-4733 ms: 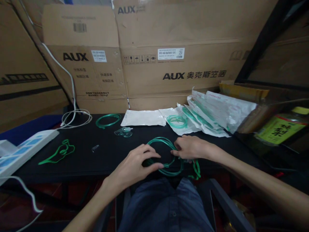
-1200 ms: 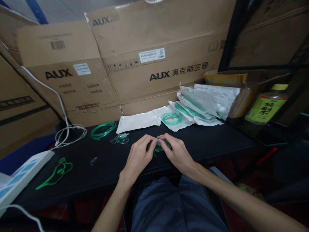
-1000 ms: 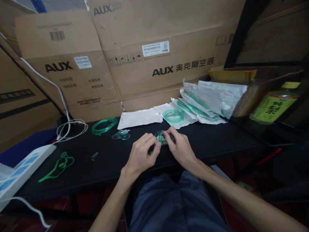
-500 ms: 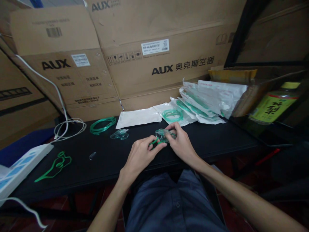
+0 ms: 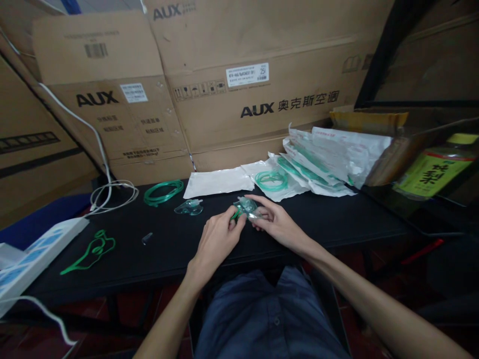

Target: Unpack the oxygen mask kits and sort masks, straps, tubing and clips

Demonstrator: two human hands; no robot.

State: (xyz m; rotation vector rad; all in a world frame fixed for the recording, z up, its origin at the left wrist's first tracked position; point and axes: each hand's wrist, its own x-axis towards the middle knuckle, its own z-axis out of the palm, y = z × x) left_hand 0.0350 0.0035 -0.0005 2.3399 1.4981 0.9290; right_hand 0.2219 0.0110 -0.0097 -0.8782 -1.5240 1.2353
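A clear green-tinted oxygen mask [image 5: 246,205] is held between both hands above the near part of the black table. My left hand [image 5: 221,233] is closed, thumb and fingers pinching a green elastic strap [image 5: 236,214] at the mask's left side. My right hand [image 5: 279,222] grips the mask's right side, its index finger stretched along the top edge. A second clear mask [image 5: 189,207] lies on the table to the left. Behind it is a coil of green tubing [image 5: 163,193]. A loose green strap [image 5: 94,252] and a small clear tube piece [image 5: 147,239] lie farther left.
White packets [image 5: 219,183] and a pile of opened pouches with green tubing [image 5: 318,159] lie along the back. Cardboard boxes [image 5: 209,117] stand behind. A white power strip [image 5: 43,259] with cables is at left, a yellow-capped bottle [image 5: 436,169] at right.
The mask has turned in my hands and shifted slightly left. My right fingers have moved from its top to its right side, the index finger straightening. The camera view has shifted a little.
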